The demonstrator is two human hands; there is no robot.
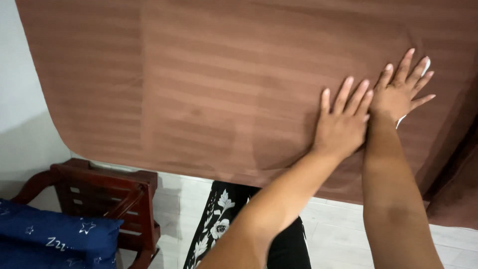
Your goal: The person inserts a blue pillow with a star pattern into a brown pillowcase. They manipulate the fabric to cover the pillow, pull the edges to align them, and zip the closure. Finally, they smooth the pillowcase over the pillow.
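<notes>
A: Cloth, count?
B: One brown striped sheet (224, 84), spread flat, filling the upper part of the frame from the left edge to the right. A second fall of brown fabric (455, 184) hangs at the right edge.

A: Hands?
B: Two, both bare, both in the right half of the frame. Left hand (341, 124) — palm down on the sheet, fingers straight and close together, gripping nothing. Right hand (401, 92) — just beside it, upper right, flat on the sheet, fingers spread, gripping nothing. A sliver of white (426, 64) shows at its fingertips.

A: Lower frame?
B: One dark wooden chair (107, 192), lower left; one blue star-printed cushion (50, 241) on it. One black floral garment (216, 226), bottom centre, over pale floor tiles (338, 229).
</notes>
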